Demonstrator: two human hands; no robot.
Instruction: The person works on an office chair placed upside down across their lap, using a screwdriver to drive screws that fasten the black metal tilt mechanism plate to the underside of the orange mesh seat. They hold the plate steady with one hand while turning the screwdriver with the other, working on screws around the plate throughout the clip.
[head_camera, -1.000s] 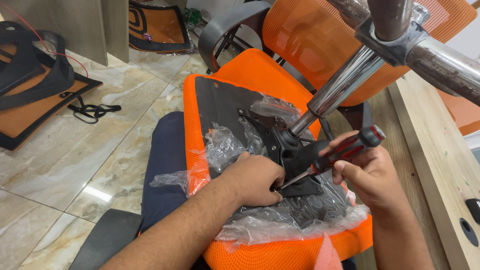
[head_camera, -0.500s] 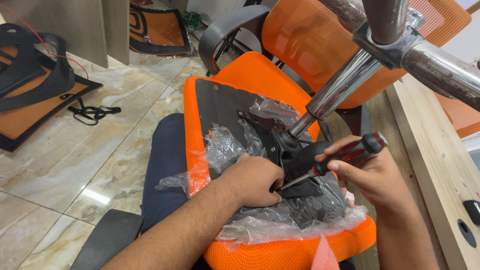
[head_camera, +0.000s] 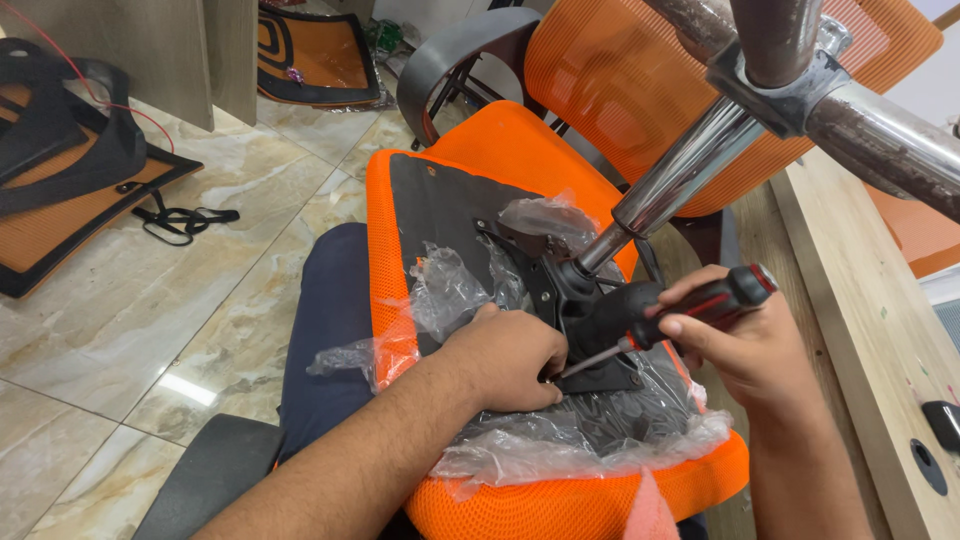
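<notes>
An upturned orange mesh chair seat (head_camera: 470, 150) rests across my lap, its black underside panel (head_camera: 440, 210) facing up. A black metal mechanism plate (head_camera: 560, 290) sits on that panel, and a chrome gas-lift column (head_camera: 680, 170) rises from it to the upper right. Torn clear plastic wrap (head_camera: 560, 440) lies over the seat. My left hand (head_camera: 505, 355) presses on the plate's near edge, fingers curled at the screwdriver's tip. My right hand (head_camera: 745, 340) grips a red-and-black screwdriver (head_camera: 690, 310), whose shaft slants down-left to the plate.
A chrome chair base arm (head_camera: 880, 140) reaches across the top right. A second orange mesh part (head_camera: 650, 70) stands behind the seat. Chair backrests (head_camera: 70, 190) and a black strap (head_camera: 185, 218) lie on the marble floor at left. A wooden desk (head_camera: 870, 320) runs along the right.
Both hands and the screwdriver stay in nearly the same place. The view has shifted slightly and the screwdriver handle sits a little lower.
</notes>
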